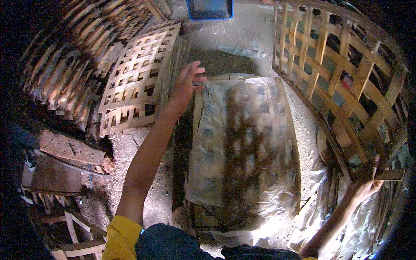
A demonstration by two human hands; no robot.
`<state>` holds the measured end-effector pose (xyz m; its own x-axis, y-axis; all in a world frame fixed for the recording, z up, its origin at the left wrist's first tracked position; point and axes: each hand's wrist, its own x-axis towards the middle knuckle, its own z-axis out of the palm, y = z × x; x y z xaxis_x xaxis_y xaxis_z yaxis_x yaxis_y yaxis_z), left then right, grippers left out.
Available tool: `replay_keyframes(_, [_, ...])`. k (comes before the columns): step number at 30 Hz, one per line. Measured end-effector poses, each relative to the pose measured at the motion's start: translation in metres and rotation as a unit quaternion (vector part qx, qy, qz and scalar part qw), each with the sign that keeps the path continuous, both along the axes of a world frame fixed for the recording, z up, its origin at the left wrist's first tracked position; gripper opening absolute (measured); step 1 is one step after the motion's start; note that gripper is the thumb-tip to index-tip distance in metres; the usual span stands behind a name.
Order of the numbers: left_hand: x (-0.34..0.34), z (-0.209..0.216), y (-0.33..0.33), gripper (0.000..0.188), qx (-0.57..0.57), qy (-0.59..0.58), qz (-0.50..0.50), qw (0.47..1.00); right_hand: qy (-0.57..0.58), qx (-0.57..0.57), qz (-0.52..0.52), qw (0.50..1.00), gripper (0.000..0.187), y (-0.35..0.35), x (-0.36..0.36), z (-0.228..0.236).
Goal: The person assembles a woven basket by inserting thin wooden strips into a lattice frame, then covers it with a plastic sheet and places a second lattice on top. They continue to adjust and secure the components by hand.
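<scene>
On the right, a woven lattice panel of wooden slats (338,60) stands tilted up. My right hand (366,185) is closed around its lower near corner. My left hand (190,79) reaches forward with its fingers apart and nothing in them. It hovers near the far left corner of a low rectangular frame covered with a cloudy plastic sheet (255,143). The panel's slats cast a crossed shadow on that sheet. What lies beneath the plastic is too blurred to tell.
More lattice panels (143,69) lean in a stack at the left, beside rows of split wood pieces (56,82). A blue-rimmed tray (210,11) sits at the far end. A thick plank (71,145) and a slatted frame (78,249) are at near left. Crumpled plastic (312,216) lies near right.
</scene>
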<state>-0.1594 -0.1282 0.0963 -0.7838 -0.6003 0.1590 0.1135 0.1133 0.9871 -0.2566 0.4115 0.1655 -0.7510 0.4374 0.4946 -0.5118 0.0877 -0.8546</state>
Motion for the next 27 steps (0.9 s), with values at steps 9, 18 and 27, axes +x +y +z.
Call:
replay_keyframes(9, [0.017,0.001,-0.018,0.074,0.184,0.024,-0.041,0.982,0.165,0.329,0.009,0.930,0.043,-0.023,0.065,-0.013])
replay_keyframes(18, [0.053,-0.046,-0.031,0.080,0.280,-0.050,-0.063,0.957,0.263,0.549,0.301,0.734,0.018,-0.059,0.143,-0.061])
replay_keyframes(27, [0.073,-0.103,0.006,0.078,-0.121,-0.099,0.001,0.988,0.318,0.557,0.370,0.672,0.043,-0.046,0.147,-0.105])
